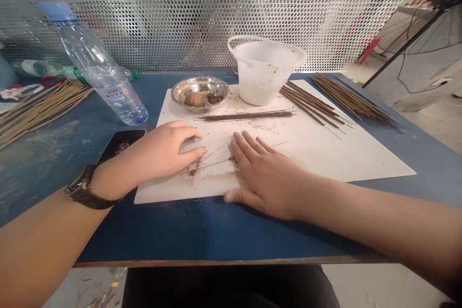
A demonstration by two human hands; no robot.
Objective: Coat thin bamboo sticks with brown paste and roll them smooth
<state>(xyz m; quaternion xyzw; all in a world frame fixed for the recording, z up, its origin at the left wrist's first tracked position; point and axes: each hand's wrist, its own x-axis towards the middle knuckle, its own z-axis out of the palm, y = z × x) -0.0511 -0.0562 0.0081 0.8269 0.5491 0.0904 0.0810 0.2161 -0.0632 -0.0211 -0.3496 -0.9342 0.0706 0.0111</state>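
Note:
A white board (325, 149) lies on the blue table (180, 236). My right hand (265, 175) rests flat on the board's near edge, fingers stretched out, pressing on a thin stick (216, 149) smeared with brown paste. My left hand (162, 154), with a watch on its wrist, sits to the left of it; its curled fingertips touch the stick's left end and a patch of brown paste (195, 167). A row of coated dark sticks (249, 116) lies across the board farther back.
A steel bowl (199, 93) holding a brown lump and a white plastic bucket (265, 70) stand at the board's far side. More dark sticks (346, 101) lie at right, bare sticks (39, 106) at left. A water bottle (103, 74) and a phone (121, 144) are at left.

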